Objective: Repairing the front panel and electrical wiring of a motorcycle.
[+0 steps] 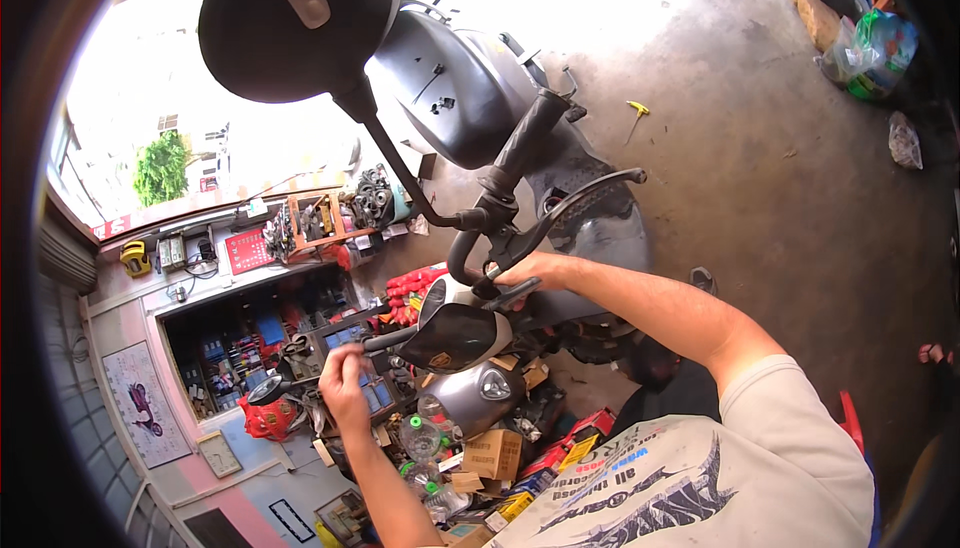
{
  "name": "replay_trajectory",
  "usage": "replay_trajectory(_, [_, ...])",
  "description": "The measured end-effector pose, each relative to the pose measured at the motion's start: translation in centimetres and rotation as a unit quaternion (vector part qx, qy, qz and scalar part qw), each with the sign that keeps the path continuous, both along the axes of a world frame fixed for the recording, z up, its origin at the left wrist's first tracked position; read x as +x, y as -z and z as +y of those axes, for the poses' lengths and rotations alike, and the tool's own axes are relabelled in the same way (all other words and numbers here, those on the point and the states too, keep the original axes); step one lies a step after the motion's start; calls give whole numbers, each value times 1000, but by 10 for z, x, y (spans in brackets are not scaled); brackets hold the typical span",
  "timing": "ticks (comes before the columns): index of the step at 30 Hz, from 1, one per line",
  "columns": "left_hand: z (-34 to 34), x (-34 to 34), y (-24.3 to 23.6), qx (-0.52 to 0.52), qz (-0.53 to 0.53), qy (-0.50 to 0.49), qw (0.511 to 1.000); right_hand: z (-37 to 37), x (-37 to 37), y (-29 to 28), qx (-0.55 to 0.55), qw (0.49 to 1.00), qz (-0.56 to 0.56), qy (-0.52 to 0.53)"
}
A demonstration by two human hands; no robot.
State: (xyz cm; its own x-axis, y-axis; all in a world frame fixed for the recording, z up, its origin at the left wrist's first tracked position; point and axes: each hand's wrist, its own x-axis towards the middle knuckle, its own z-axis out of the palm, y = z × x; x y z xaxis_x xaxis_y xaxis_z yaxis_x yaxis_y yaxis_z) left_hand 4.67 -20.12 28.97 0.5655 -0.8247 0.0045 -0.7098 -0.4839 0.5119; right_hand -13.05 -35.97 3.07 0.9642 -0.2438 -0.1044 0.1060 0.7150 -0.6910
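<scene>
A grey scooter (590, 228) fills the middle, with a black mirror (260, 43) on a stalk above its handlebar (462, 253). My left hand (345, 383) is at the left end of a dark bar below the mirror stalk, its fingers curled together at the tip; exactly what they hold is too small to make out. My right hand (525, 273) reaches to the middle of the handlebar beside the dark front cowl (450, 338); its fingers are mostly hidden behind the bar and a black part.
Boxes (490, 453), plastic bottles (420, 436) and parts crowd the lower middle. A workbench with tools (310, 228) and shelving (230, 343) are at left. A yellow-handled tool (636, 108) lies on the concrete floor (760, 208); bags (865, 53) are at upper right.
</scene>
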Motion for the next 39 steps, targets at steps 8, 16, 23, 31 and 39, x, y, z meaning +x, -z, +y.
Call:
replay_trajectory(8, [-137,-21,93,280,203,186,920,3,-6,-14,-3,1000,6,7])
replay_trajectory(16, [-144,-18,121,371,262,168,875,4,-2,3,66,997,3,42])
replay_trajectory(23, [-144,-11,130,370,261,176,874,5,2,6,66,998,0,19])
replay_trajectory(31, [-143,-16,129,367,248,178,879,11,5,16,59,997,-46,0])
replay_trajectory(39, [-144,-17,132,370,218,205,879,4,-5,-1,26,999,-16,-9])
